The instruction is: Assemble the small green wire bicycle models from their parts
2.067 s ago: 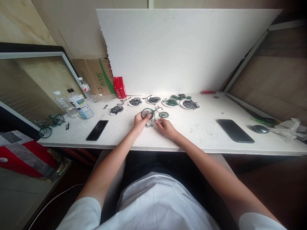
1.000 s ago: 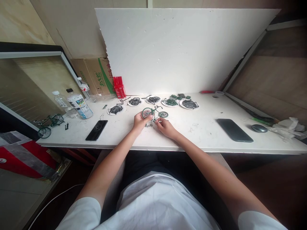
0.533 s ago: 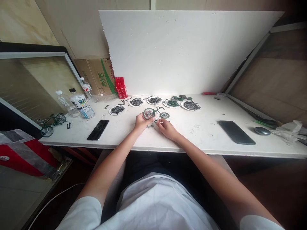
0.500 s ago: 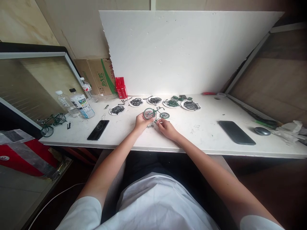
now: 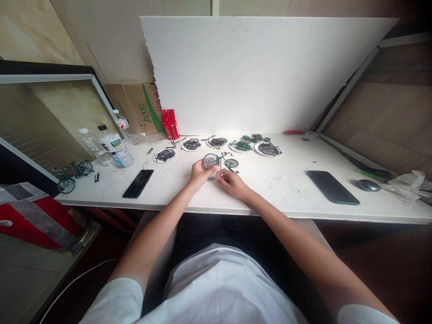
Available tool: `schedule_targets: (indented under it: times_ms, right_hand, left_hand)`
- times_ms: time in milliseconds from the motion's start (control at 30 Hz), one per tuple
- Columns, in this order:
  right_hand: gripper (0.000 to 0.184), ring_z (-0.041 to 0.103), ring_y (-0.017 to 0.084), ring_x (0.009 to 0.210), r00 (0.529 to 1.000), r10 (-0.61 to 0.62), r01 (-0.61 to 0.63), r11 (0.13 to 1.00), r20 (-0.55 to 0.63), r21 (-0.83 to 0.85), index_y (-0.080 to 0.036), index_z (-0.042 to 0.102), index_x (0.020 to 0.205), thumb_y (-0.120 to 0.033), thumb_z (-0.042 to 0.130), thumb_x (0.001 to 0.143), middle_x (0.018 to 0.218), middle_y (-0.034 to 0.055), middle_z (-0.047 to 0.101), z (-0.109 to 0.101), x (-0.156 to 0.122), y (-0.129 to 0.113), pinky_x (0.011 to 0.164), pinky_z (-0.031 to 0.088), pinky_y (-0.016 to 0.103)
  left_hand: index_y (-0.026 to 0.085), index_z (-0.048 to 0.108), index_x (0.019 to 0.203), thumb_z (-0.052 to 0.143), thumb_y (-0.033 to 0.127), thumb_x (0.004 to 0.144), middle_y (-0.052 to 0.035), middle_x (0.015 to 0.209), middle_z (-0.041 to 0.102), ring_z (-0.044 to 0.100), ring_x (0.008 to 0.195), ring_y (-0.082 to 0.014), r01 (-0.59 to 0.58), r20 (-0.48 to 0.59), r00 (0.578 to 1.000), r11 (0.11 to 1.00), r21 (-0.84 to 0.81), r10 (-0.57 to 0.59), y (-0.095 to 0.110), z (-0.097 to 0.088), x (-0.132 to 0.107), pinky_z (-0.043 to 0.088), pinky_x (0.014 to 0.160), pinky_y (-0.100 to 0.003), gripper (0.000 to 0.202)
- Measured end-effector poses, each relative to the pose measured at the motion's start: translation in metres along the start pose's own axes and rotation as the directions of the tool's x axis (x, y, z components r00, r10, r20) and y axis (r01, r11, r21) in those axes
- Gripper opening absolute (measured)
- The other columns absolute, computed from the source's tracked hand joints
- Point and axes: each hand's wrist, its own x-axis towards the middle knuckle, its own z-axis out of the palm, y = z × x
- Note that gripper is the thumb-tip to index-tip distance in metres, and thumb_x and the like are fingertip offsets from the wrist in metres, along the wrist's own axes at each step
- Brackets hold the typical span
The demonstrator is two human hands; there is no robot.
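A small green model bicycle (image 5: 231, 163) is held over the white table. My left hand (image 5: 200, 173) is closed on it at the larger wheel, thumb toward the frame. Close by on the right, my right hand (image 5: 232, 183) pinches near the bicycle's lower part; its fingertips are together, and whatever lies between them is too small to make out. Some little parts show on the table just under the hands, partly hidden by them.
White plates of dark bicycle parts (image 5: 270, 149) and a plate of green parts (image 5: 240, 146) line the back. A phone (image 5: 138, 183), bottles (image 5: 118, 148) and a second model bicycle (image 5: 74, 173) are at left. A dark tablet-like slab (image 5: 333, 187) and a mouse (image 5: 369, 185) lie right.
My right hand has shifted slightly left and down along the bicycle, closer to my left hand. The bicycle has tilted or moved slightly; my left hand keeps its hold.
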Motion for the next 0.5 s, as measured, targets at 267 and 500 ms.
schedule_targets:
  times_ms: [267, 500]
  right_hand:
    - [0.039, 0.039, 0.015, 0.058, 0.995, -0.103, 0.103, 0.994, 0.005, -0.032, -0.019, 0.065, 0.135, -0.042, 0.055, 0.105, 0.065, -0.0072, 0.044, -0.0002, -0.0016, -0.0004, 0.062, 0.033, 0.03]
    - [0.044, 0.05, 0.016, 0.058, 0.998, -0.054, 0.053, 0.998, -0.021, -0.022, -0.019, 0.061, 0.142, -0.044, 0.054, 0.106, 0.066, -0.0045, 0.059, 0.0016, -0.003, 0.0012, 0.064, 0.04, 0.03]
  left_hand:
    - [0.014, 0.076, 0.107, 0.098, 0.041, 0.071, -0.0152, 0.114, 0.081, 0.078, 0.108, -0.0292, 0.083, 0.011, 0.997, 0.994, -0.077, -0.082, 0.0038, 0.0015, -0.0025, 0.062, 0.101, -0.047, 0.05]
    - [0.014, 0.075, 0.103, 0.091, 0.029, 0.076, -0.0137, 0.115, 0.08, 0.077, 0.11, -0.0276, 0.155, 0.03, 0.988, 0.971, -0.184, -0.152, 0.0041, -0.0011, -0.0008, 0.059, 0.106, -0.047, 0.035]
